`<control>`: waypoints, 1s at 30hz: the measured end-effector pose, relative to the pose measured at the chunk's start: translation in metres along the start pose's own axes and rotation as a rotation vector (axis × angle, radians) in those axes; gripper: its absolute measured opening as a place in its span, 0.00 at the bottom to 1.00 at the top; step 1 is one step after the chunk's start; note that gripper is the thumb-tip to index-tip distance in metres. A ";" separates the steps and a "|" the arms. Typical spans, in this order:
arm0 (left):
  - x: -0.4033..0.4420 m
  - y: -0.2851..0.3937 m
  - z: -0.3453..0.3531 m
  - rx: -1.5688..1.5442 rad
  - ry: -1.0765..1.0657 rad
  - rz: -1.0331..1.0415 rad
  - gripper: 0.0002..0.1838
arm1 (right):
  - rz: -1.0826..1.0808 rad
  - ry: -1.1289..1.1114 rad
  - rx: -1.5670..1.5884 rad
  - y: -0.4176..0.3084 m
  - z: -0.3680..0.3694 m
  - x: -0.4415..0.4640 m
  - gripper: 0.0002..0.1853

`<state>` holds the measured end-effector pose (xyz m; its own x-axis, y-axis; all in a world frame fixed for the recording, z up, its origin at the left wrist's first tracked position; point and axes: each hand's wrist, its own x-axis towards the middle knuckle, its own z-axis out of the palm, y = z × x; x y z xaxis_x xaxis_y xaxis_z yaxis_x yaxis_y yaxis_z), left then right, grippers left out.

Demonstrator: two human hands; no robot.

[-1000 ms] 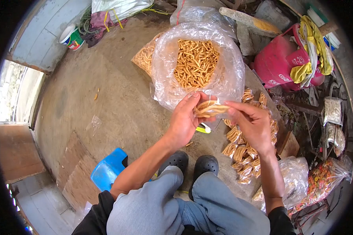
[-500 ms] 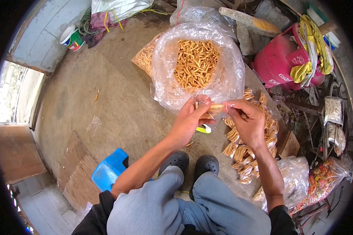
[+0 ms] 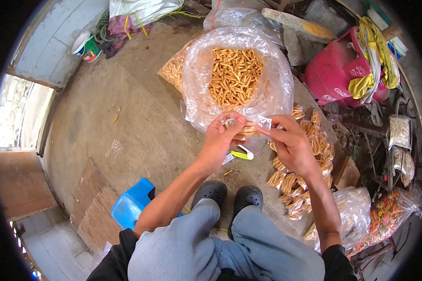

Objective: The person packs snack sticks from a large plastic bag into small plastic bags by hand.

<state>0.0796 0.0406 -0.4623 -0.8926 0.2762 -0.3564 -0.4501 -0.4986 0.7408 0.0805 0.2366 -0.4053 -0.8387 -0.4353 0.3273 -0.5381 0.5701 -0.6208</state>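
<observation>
A small clear bag of stick snacks (image 3: 249,130) is between my hands, its plastic end pointing right. My left hand (image 3: 223,140) is wrapped round the snack-filled part. The fingers of my right hand (image 3: 290,143) pinch the clear plastic at the bag's right side. Just beyond my hands stands a large open plastic bag (image 3: 279,89) holding loose golden snack sticks (image 3: 234,77). Several filled small bags (image 3: 293,185) lie in a heap on the floor, partly behind my right hand. A yellow-green object with a white end (image 3: 241,153) lies below my hands.
A blue stool (image 3: 129,203) is at the left of my legs. A red bin (image 3: 333,72) with yellow cloths stands at the upper right. Further bags (image 3: 349,215) are at the lower right. A small bucket (image 3: 86,47) sits by the left wall.
The small bag has turned in my hands, and its clear plastic end now shows. My right hand has shifted slightly left and up. More of the yellow-green object is visible.
</observation>
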 end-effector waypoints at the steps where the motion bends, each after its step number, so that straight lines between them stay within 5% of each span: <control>1: 0.000 0.000 -0.004 0.016 0.025 -0.006 0.11 | -0.013 0.004 0.078 0.002 -0.002 0.002 0.20; 8: -0.001 -0.002 -0.021 -0.007 0.142 -0.064 0.12 | 0.310 0.162 0.326 0.043 0.008 0.042 0.14; 15: -0.008 -0.002 -0.017 -0.050 0.126 -0.089 0.11 | 0.328 -0.072 0.135 0.114 0.096 0.095 0.10; 17: -0.009 -0.003 -0.016 -0.046 0.137 -0.102 0.11 | 0.235 -0.126 -0.129 0.118 0.113 0.107 0.13; 20: -0.010 -0.004 -0.017 -0.070 0.122 -0.096 0.11 | 0.214 0.066 -0.340 0.126 0.129 0.122 0.12; 30: -0.009 -0.007 -0.019 -0.100 0.066 -0.079 0.10 | 0.195 -0.107 -0.351 0.162 0.135 0.153 0.22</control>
<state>0.0903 0.0263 -0.4751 -0.8527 0.2649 -0.4503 -0.5164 -0.5581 0.6495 -0.1236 0.1689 -0.5522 -0.9244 -0.3546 0.1405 -0.3812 0.8442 -0.3769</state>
